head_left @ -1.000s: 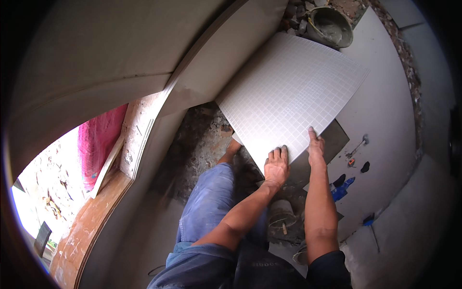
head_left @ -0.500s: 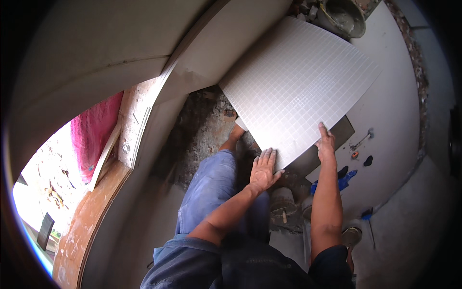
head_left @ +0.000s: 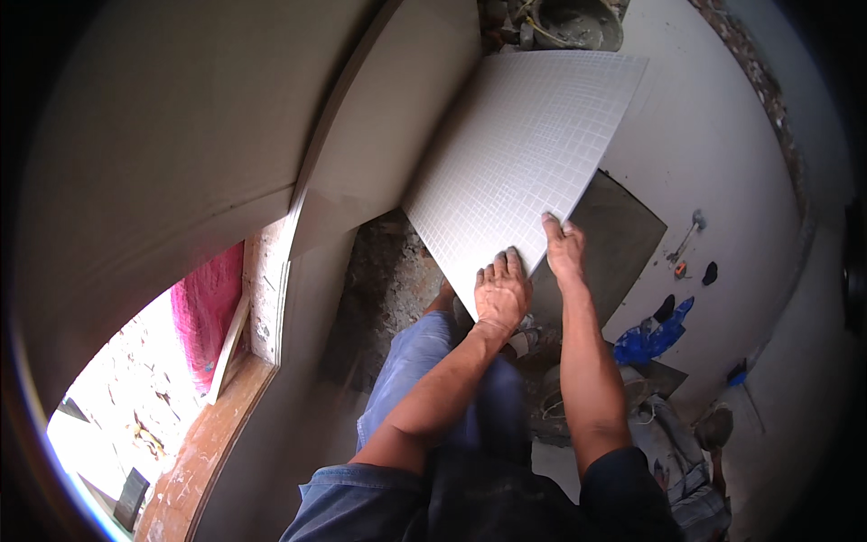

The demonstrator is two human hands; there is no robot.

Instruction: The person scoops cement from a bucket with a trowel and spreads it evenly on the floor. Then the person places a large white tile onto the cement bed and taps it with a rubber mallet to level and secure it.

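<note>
My right grip (head_left: 566, 255) pinches the gridded tile (head_left: 533, 135) by its edge; left grip (head_left: 503, 294) lies unclosed on top, probably steadying.

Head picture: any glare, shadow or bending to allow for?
Head view: the opening at left is blown out white; the tile looks brightest near the left hand; shadow darkens the rough floor; the sill bows; corners go black.

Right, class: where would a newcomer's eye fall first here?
First, the large, pale, grid-patterned rectangular tile at upper middle, with the left hand on its near end and the right hand at its right edge. Then the bright pink wrapped bundle beyond the left opening, and the crumpled blue item lying right of the forearms.
</note>
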